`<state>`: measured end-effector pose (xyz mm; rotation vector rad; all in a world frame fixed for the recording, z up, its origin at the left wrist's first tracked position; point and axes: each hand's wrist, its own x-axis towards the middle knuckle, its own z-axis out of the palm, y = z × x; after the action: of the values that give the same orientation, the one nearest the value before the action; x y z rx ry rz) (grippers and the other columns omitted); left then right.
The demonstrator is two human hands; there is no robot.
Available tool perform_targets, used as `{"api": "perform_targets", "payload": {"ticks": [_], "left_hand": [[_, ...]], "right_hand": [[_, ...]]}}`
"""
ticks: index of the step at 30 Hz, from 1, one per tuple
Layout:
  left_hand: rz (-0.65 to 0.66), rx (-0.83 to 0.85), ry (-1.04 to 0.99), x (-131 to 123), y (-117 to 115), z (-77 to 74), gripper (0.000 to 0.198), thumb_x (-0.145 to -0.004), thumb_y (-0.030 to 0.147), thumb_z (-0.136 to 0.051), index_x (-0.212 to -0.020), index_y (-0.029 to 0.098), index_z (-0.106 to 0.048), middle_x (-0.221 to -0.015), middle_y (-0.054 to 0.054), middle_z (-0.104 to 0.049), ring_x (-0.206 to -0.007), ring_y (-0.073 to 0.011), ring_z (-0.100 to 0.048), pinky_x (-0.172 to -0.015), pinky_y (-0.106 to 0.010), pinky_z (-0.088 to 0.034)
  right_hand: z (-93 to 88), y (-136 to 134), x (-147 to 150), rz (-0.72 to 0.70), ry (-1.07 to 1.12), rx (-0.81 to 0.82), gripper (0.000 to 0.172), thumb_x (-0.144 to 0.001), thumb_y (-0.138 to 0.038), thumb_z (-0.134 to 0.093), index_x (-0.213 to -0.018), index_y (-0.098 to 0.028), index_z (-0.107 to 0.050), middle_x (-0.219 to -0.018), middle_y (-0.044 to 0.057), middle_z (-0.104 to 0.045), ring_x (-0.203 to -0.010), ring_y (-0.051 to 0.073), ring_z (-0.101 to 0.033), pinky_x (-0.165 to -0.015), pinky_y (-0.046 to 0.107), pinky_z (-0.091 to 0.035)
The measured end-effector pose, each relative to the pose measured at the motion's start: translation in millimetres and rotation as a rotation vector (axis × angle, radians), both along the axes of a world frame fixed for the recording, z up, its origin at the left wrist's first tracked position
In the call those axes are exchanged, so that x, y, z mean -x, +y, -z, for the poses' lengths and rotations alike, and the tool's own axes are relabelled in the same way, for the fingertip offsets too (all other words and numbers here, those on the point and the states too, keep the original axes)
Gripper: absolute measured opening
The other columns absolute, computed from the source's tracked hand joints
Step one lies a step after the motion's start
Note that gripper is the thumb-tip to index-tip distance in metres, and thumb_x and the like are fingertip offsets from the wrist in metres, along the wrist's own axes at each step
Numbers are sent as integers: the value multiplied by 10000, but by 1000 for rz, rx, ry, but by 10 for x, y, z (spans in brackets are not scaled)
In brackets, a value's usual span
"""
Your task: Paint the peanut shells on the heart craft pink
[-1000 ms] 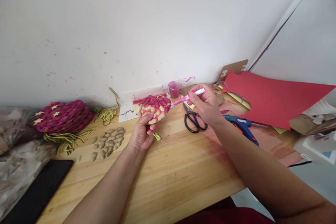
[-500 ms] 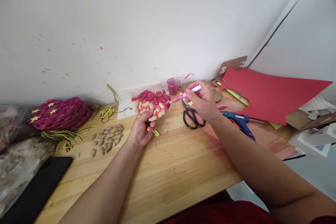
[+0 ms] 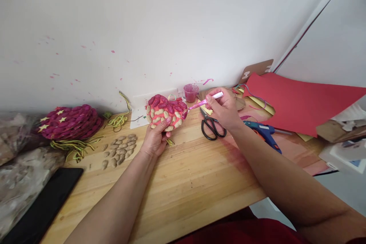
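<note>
My left hand (image 3: 155,139) grips from below a rounded red craft piece covered with peanut shells (image 3: 166,112), some painted magenta. It is held above the wooden table (image 3: 185,183). My right hand (image 3: 224,110) pinches a pink-and-white paintbrush (image 3: 206,101), whose tip touches the right edge of the craft piece. A small cup of magenta paint (image 3: 190,92) stands by the wall just behind the brush.
Black scissors (image 3: 211,126) and a blue glue gun (image 3: 264,133) lie right of my hands. Red paper (image 3: 300,101) leans at the right. Loose peanuts (image 3: 120,152), a magenta shell-covered dome with yellow stars (image 3: 70,122), green-yellow cords (image 3: 118,121), a black tablet (image 3: 42,206) and plastic bags (image 3: 20,175) lie left.
My left hand has turned the craft piece so more of its face shows. The brush stays at its right edge, with my right hand shifted slightly.
</note>
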<state>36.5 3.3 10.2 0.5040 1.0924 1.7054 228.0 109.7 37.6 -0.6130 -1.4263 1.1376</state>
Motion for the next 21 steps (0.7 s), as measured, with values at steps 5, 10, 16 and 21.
{"api": "perform_targets", "payload": {"ticks": [5,10,16,21], "left_hand": [[5,-5,-21,13,2,10,466,-526,267,-963,-786,152,-593,-620,48,-599,-373,-20,-441,-309,-107,-184],[37,24,-50,22,14,15,431,-542,249,-934,-747,156,-565,-590,62,-561,-362,-10,-410,-306,-106,-153],[80,43,-60,40,13,25,380,-580,248,-882,-694,161,-529,-542,76,-497,-351,-8,-370,-298,-110,-132],[92,30,-42,31,-1,12,386,-563,256,-884,-672,156,-527,-538,70,-507,-344,-9,-374,-295,-113,-122]], "right_hand": [[-5,-8,2,-48,22,32,483,-742,-607,-838,-847,-225,-562,-626,-66,-560,-548,79,-489,-503,217,-398],[-3,-19,11,-22,-4,4,492,-741,-621,-831,-848,-221,-566,-640,-57,-566,-562,83,-508,-515,227,-413],[-34,-44,9,-59,46,-12,473,-750,-598,-838,-848,-228,-561,-627,-61,-562,-561,84,-500,-525,230,-412],[-51,-56,9,-51,19,-30,490,-749,-618,-830,-856,-224,-559,-649,-57,-572,-570,84,-507,-530,234,-411]]}}
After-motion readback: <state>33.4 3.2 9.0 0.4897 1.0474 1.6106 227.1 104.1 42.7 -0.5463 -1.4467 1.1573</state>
